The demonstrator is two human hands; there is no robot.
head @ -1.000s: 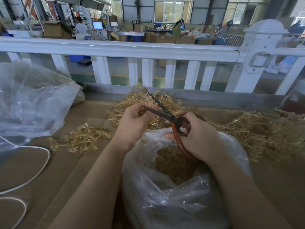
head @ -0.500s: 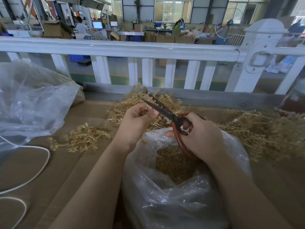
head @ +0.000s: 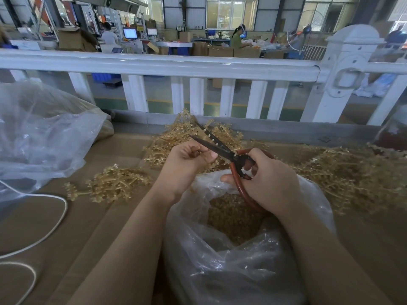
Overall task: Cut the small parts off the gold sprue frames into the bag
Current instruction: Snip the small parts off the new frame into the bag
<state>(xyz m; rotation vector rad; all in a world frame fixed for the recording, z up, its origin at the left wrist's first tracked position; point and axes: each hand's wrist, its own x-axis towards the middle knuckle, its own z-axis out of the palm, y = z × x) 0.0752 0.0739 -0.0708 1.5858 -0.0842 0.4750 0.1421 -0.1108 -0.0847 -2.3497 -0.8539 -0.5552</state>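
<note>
A small piece of gold sprue frame [head: 195, 152] is pinched between the curled fingers and thumb of the left hand [head: 187, 160], just above the far rim of the clear bag [head: 220, 256], which sits at the near middle of the cardboard-covered tabletop [head: 66, 216]. The scissors [head: 217, 146] are gripped by the right hand [head: 267, 179], fingers curled through the red-brown loops, with the dark blades parted and angled up to the far left, the lower blade close to the left thumb. How much of the frame remains in the fist cannot be told. The cut is best made with the piece held over the bag mouth, so that the parts drop onto the heap of cut gold parts [head: 231, 214] inside. The thumb should be kept clear of the closing blades. Uncut frames are heaped toward the far edge [head: 176, 137], along the right side [head: 352, 172], and left of the hands [head: 114, 183]
</note>
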